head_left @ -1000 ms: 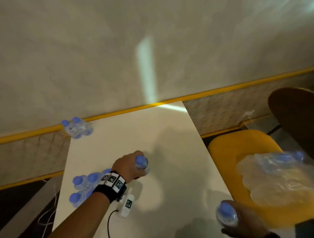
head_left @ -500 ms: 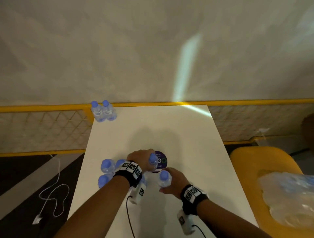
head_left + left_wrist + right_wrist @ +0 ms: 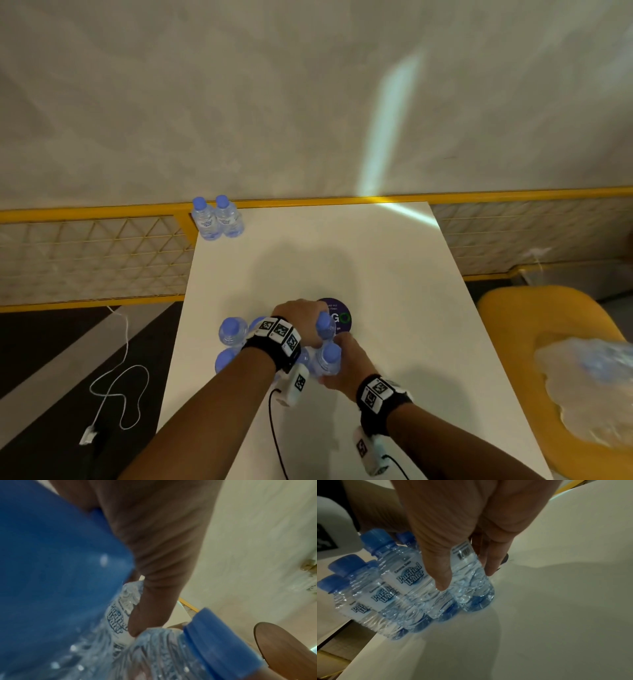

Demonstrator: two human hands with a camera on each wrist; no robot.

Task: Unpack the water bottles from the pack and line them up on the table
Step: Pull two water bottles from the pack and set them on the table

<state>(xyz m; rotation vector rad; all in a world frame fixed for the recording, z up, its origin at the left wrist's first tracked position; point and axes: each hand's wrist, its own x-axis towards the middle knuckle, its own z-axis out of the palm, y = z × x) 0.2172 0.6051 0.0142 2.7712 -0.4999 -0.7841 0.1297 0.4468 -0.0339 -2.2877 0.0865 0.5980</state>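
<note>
Small clear water bottles with blue caps stand on the white table (image 3: 394,274). My left hand (image 3: 303,323) grips one bottle (image 3: 324,325) by its neck; in the left wrist view its fingers (image 3: 150,608) curl against that bottle's label (image 3: 118,622). My right hand (image 3: 342,363) holds another bottle (image 3: 329,359) just in front of it, thumb and fingers (image 3: 489,563) round the body (image 3: 471,582), its base on the table. A cluster of bottles (image 3: 233,334) stands to the left. Two more bottles (image 3: 217,219) stand at the far left corner. The torn plastic pack (image 3: 589,380) lies on the chair.
A yellow chair (image 3: 510,311) stands right of the table. A round purple sticker (image 3: 339,317) lies behind my hands. A yellow rail with mesh (image 3: 102,240) runs behind the table. A white cable (image 3: 116,394) lies on the floor at left.
My right hand has carried its bottle from the lower right over to the table and set it beside the left hand's bottle. The left hand has stayed on its bottle.
</note>
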